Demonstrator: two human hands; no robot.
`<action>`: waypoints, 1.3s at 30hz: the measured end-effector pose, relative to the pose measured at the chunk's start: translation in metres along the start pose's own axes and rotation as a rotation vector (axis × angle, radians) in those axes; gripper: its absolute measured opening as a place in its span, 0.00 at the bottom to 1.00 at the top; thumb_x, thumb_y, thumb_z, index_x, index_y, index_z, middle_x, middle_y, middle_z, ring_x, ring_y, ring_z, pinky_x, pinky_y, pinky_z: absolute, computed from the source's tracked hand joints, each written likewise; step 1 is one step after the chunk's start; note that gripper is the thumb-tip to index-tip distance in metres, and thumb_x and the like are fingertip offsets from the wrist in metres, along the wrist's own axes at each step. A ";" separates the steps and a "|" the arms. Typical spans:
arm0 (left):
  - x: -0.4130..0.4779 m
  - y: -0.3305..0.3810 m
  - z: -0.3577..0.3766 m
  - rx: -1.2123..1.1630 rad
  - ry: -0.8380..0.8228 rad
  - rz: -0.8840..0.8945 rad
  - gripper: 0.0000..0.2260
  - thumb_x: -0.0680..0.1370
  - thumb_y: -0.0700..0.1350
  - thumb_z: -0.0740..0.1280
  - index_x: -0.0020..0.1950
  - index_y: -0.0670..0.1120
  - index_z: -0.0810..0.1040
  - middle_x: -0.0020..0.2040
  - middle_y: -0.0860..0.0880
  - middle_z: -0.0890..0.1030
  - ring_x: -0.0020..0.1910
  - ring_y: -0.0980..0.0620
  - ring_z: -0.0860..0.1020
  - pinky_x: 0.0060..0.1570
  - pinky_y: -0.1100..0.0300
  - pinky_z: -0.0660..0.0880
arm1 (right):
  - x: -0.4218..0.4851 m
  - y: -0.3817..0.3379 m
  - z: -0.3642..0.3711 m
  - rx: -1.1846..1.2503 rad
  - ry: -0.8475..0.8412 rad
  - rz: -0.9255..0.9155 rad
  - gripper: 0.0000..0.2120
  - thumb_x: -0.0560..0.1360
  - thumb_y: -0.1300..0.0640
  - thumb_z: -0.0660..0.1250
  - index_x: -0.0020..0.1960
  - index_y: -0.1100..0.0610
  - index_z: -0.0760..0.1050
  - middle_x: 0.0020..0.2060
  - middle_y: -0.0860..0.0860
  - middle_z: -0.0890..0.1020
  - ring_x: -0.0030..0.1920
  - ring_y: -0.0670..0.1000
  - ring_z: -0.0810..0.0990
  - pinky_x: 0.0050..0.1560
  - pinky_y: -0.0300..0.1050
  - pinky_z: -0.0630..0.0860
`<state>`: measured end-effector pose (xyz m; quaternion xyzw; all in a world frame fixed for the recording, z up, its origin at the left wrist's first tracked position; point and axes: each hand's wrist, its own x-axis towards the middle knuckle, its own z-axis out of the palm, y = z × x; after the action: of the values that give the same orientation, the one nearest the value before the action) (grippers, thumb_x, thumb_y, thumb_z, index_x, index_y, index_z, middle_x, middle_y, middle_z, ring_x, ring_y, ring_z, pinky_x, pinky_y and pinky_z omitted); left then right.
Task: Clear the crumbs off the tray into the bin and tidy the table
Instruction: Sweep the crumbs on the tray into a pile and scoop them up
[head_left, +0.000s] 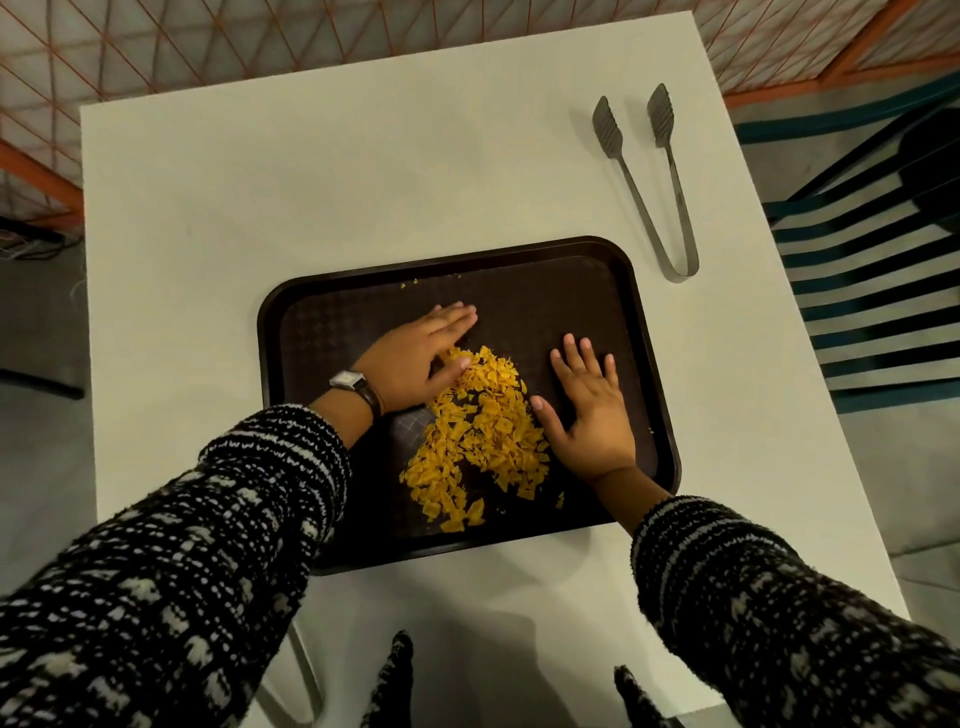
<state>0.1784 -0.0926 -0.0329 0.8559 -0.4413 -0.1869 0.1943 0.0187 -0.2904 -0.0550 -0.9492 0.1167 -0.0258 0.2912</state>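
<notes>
In the head view, yellow crumbs (483, 431) are heaped mid-tray (291, 322) on the white surface (260, 182). They seem to be getting swept together by the left hand (415, 364) and right hand (592, 415). Each grip is apart, fingers flat, nothing held. Next, the tray should be lifted level. No bin is seen. Tongs (654, 192) lie beside the tray and are left to be tidied.

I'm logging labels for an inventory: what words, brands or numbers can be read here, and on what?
No text can be read anywhere.
The wristwatch dial is too small to read.
The tongs show no legible stamp.
The tray shows no print.
</notes>
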 end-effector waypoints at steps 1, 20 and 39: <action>-0.006 0.004 0.002 -0.018 0.006 0.012 0.30 0.76 0.59 0.50 0.72 0.42 0.63 0.73 0.43 0.65 0.72 0.49 0.62 0.71 0.57 0.59 | 0.000 0.000 0.000 -0.006 -0.001 -0.001 0.34 0.75 0.35 0.52 0.71 0.58 0.65 0.74 0.55 0.62 0.75 0.52 0.53 0.76 0.51 0.44; -0.006 -0.019 0.002 0.058 0.072 -0.227 0.33 0.76 0.60 0.43 0.75 0.40 0.55 0.76 0.42 0.53 0.76 0.50 0.48 0.73 0.58 0.41 | 0.000 -0.002 0.000 -0.007 0.004 -0.001 0.37 0.75 0.33 0.48 0.72 0.59 0.65 0.74 0.55 0.62 0.75 0.52 0.53 0.76 0.50 0.44; -0.014 0.019 0.013 -0.220 0.208 -0.163 0.28 0.78 0.56 0.49 0.74 0.42 0.57 0.74 0.46 0.59 0.74 0.51 0.55 0.73 0.60 0.50 | 0.000 -0.002 0.000 0.010 0.022 0.005 0.34 0.75 0.36 0.53 0.71 0.58 0.65 0.74 0.55 0.62 0.75 0.50 0.53 0.76 0.51 0.45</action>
<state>0.1511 -0.0934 -0.0323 0.8772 -0.3247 -0.1595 0.3156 0.0189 -0.2882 -0.0540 -0.9470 0.1222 -0.0362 0.2947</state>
